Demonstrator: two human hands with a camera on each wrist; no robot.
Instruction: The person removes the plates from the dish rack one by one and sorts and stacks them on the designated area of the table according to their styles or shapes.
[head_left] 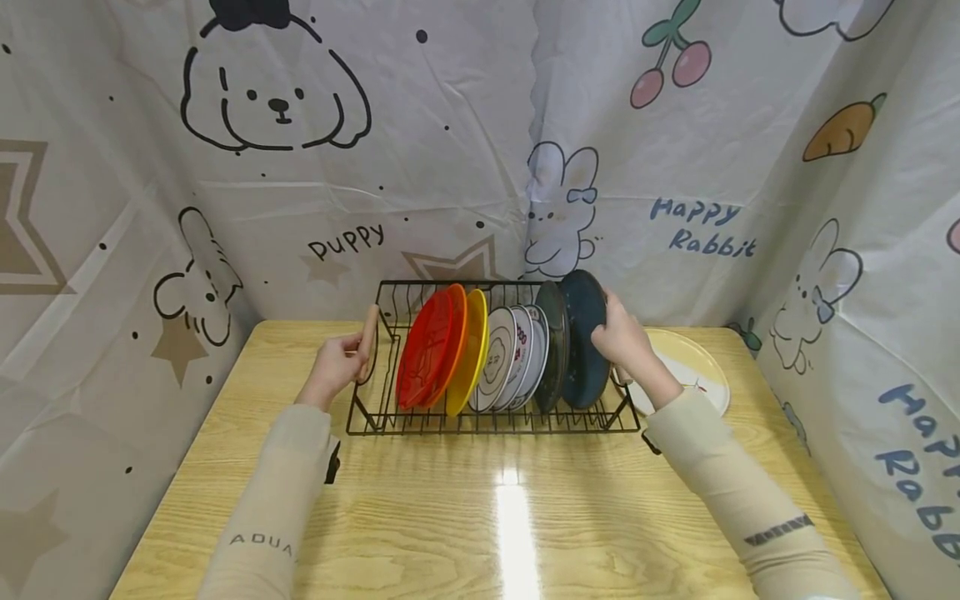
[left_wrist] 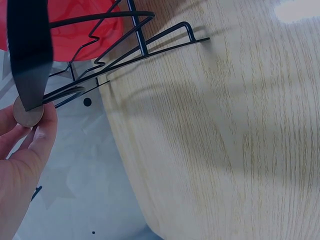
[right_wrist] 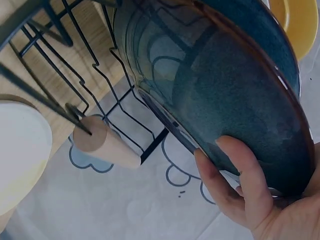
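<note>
A black wire dish rack (head_left: 491, 431) stands on the wooden table, with plates upright in it. My left hand (head_left: 337, 364) grips the round wooden handle (left_wrist: 28, 111) at the rack's left end. At the right end, my right hand (head_left: 628, 340) holds the edge of a dark blue plate (head_left: 585, 342), which stands tilted in the rack. The right wrist view shows two fingers (right_wrist: 252, 182) against this plate's glazed face. Left of it come a dark grey plate (head_left: 553, 346), several white patterned plates (head_left: 495, 358), a yellow plate (head_left: 469, 354), then orange (head_left: 460, 304) and red (head_left: 423, 350) ones.
A pale yellow plate (head_left: 686, 340) with a white plate (head_left: 693, 385) on it lies on the table, right of the rack, partly behind my right forearm. The rack's right wooden handle (right_wrist: 105, 142) sits beside the blue plate. Printed curtains (head_left: 450, 125) enclose the table's back and sides.
</note>
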